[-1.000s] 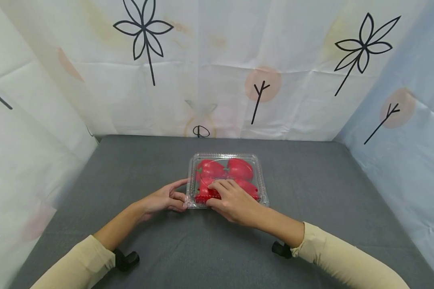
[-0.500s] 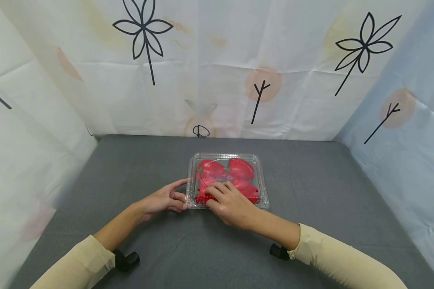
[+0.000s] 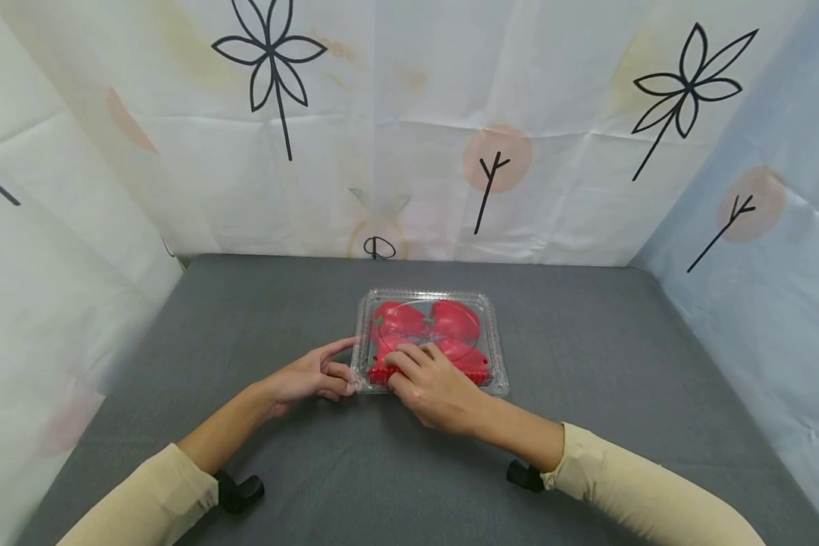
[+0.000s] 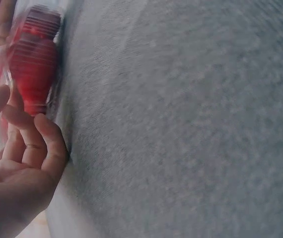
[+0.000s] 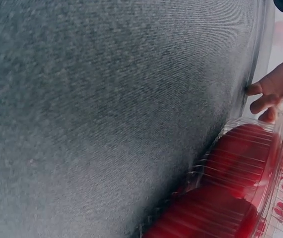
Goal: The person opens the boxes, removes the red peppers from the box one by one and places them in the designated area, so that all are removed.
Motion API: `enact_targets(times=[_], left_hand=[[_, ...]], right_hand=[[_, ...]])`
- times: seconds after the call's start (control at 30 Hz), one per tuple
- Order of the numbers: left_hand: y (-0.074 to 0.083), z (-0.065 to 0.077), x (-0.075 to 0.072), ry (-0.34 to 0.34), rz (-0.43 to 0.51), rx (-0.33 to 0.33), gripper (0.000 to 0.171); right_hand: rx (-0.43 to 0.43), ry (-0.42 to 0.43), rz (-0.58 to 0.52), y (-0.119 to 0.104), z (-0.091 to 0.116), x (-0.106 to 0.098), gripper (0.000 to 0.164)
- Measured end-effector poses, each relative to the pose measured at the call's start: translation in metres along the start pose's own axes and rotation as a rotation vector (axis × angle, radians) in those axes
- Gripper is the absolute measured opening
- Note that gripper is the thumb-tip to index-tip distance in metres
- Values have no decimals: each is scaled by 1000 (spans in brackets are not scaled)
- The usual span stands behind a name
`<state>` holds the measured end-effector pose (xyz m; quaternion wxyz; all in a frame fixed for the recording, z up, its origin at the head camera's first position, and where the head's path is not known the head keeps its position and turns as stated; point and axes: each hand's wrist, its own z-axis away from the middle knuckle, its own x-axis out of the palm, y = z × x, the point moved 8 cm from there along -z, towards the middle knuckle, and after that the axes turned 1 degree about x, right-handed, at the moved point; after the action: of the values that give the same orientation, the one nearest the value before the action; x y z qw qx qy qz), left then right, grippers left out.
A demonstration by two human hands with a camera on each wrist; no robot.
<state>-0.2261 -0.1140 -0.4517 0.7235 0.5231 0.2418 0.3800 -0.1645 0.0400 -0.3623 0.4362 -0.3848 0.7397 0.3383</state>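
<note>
Left hand [image 3: 309, 377] pinched clear box [image 3: 497, 345] of red peppers [image 3: 456, 320] by left rim; right hand [image 3: 444, 390] gripped near edge.
Box sat on table [image 3: 573, 341], right of left hand, partly under right hand; long axis unclear.

Here comes the left sleeve [image 3: 146, 497]: long, plain, pale beige, soft creases running down to its cuff [image 3: 201, 478]. Look just beside the left sleeve's end, and there's a black wrist fitting [image 3: 242, 494], stubby, with a rounded, barrel-like tip. Well across from the left sleeve, the right sleeve [image 3: 648, 481] matches in beige, puckered at the edge, a second black fitting [image 3: 522, 475] poking out there. Beyond the left sleeve, the left hand [image 3: 310, 377] is bare!
</note>
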Motion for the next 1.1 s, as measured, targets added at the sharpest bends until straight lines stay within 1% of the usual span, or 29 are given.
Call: enact_targets(times=[0.23, 0.47, 0.77, 0.97, 1.1], left_hand=[[-1, 1, 1, 21, 17, -31, 87], [1, 1, 4, 0, 44, -40, 87], [5, 5, 4, -39, 34, -14, 88], [10, 6, 0, -30, 10, 43, 81], [11, 5, 0, -26, -5, 51, 79]], right_hand=[[19, 20, -45, 4, 1, -2, 30], [11, 33, -31, 4, 3, -4, 30], [-4, 54, -29, 5, 4, -6, 33], [-41, 82, -24, 3, 6, -6, 25], [-44, 89, -18, 3, 7, -6, 28]])
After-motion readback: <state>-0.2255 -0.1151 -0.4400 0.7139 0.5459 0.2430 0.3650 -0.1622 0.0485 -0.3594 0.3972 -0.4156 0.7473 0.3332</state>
